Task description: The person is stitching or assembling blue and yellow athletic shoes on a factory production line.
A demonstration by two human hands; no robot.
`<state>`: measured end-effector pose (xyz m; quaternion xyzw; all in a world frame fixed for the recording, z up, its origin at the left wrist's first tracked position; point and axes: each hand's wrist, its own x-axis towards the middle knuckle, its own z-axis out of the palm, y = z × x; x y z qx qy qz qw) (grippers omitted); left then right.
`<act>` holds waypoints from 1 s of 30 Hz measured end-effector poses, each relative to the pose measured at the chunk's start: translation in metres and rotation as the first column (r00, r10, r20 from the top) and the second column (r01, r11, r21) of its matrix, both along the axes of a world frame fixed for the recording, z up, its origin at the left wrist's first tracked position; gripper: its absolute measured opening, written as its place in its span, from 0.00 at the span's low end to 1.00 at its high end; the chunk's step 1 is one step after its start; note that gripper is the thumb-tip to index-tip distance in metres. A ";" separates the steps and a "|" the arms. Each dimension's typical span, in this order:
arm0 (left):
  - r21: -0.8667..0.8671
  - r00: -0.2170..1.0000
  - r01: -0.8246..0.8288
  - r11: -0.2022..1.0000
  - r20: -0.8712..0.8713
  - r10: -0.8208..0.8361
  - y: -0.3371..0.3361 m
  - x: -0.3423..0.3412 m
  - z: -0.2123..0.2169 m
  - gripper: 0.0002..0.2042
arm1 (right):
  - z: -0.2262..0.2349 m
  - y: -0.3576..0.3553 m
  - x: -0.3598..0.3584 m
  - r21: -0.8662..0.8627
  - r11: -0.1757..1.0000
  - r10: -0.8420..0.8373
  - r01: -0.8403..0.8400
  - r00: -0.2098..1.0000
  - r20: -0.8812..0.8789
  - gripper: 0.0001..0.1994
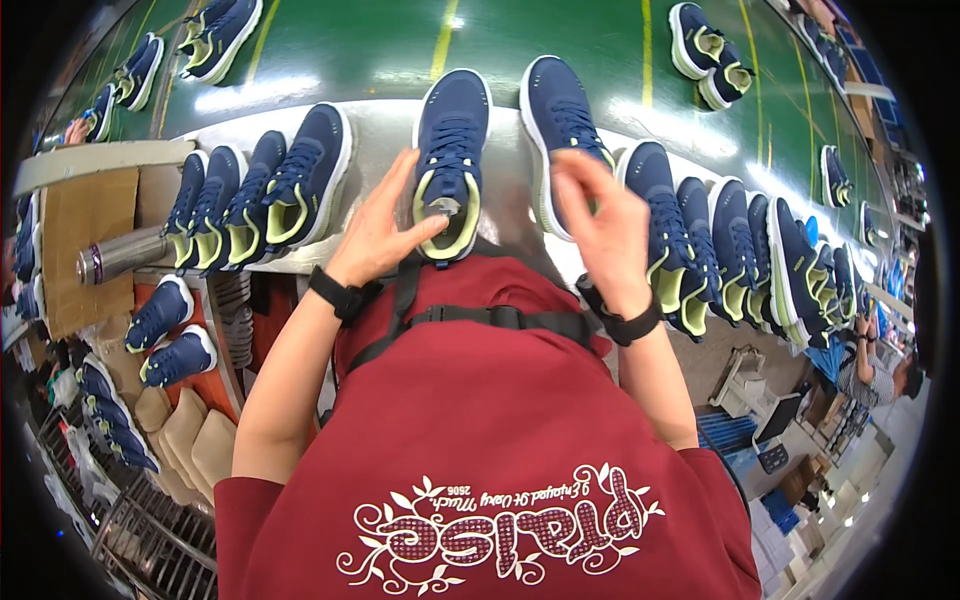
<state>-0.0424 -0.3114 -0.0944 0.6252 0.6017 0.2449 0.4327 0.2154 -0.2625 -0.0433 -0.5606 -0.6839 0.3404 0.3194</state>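
A navy sneaker (pixel 452 135) with blue laces and a lime-green lining lies before me, toe pointing away. My left hand (pixel 385 225) is open against its left side, fingers stretched along the upper. The thumb reaches over the collar, beside a small greyish piece (pixel 443 208) in the shoe opening, whose kind I cannot make out. A matching sneaker (pixel 562 115) stands to the right. Over its laces and opening hovers my right hand (pixel 605 215), its fingers bent and smeared by motion. Whether that hand touches the shoe or holds anything is unclear.
Several matching sneakers (pixel 310 175) line the metal ledge at left, with more sneakers (pixel 735 230) at right. Beyond runs a green surface (pixel 350 45) with yellow lines, carrying other pairs. A metal cylinder (pixel 120 255) and a cardboard sheet (pixel 90 215) are at far left.
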 end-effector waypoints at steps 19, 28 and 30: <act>0.325 0.855 0.325 0.888 -0.502 -0.129 -0.012 0.049 0.027 0.24 | -0.047 0.007 0.023 -0.253 0.962 -0.012 0.106 0.937 0.349 0.32; 0.368 0.899 0.253 0.895 -0.430 -0.077 0.003 0.061 0.040 0.17 | -0.034 0.011 0.034 -0.172 0.985 0.010 0.012 0.992 0.128 0.31; 0.371 0.948 0.165 0.914 -0.314 -0.043 0.027 0.075 0.043 0.16 | -0.035 0.017 0.035 -0.113 0.993 -0.006 0.023 0.989 0.147 0.31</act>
